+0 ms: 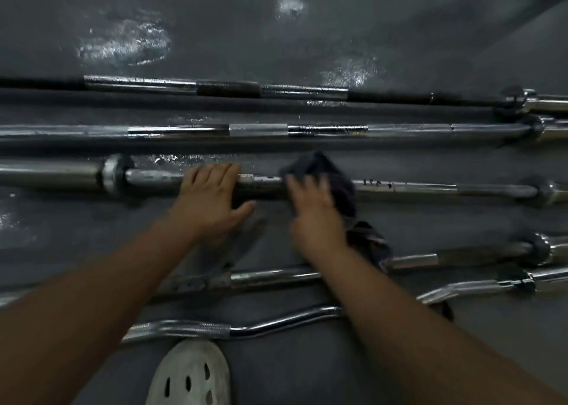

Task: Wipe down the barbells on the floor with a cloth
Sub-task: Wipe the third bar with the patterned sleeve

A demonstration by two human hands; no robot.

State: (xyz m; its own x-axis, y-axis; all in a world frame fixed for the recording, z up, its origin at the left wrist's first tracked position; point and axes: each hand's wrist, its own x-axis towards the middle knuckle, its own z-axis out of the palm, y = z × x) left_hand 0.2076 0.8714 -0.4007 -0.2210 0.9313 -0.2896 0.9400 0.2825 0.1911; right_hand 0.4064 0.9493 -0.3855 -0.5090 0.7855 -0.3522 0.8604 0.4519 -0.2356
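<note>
Several chrome barbells lie side by side on the dark floor. The middle barbell [405,186] runs left to right under both hands. My left hand [212,202] rests flat on its shaft with straight fingers, just right of the collar [112,174]. My right hand [316,211] presses a dark cloth [335,180] onto the same shaft; the cloth drapes over the bar and trails toward me. The hand is blurred, so its grip on the cloth is not plain.
Two long barbells [258,129] lie beyond the middle one. A straight bar [276,277] and a curved curl bar [276,321] lie nearer me. My pale perforated shoe [193,374] stands at the bottom. Wet shiny patches [123,42] mark the floor [399,30] farther away.
</note>
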